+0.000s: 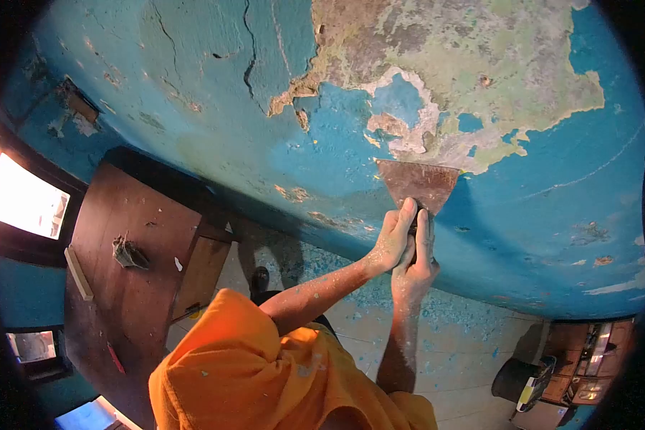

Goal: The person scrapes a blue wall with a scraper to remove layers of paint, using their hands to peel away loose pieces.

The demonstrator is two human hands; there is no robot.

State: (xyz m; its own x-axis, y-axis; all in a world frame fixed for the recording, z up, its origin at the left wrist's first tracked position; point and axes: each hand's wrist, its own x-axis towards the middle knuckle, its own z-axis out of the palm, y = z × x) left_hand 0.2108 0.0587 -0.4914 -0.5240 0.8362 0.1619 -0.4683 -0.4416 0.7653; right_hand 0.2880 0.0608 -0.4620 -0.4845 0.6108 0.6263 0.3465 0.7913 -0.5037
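A wide, rusty-looking wall scraper (421,179) has its broad blade edge against the wall (322,168), at the lower border of the peeled patch (480,64). My left hand (389,240) is closed around its handle, fingers reaching up toward the blade. Close against it, my right hand (417,266) also grips the handle, with fingers extended along it. Most of the handle is hidden by both hands. Blue paint surrounds the patch, where grey and pale green plaster shows. Specks of dust and paint cling to both forearms.
A brown wooden table (132,208) stands left, bearing a crumpled greyish object (128,253), a wood strip (79,273) and a thin red object (115,357). Blue paint flakes litter the tiled floor (451,344). A dark container (512,378) and wooden furniture (588,362) are lower right.
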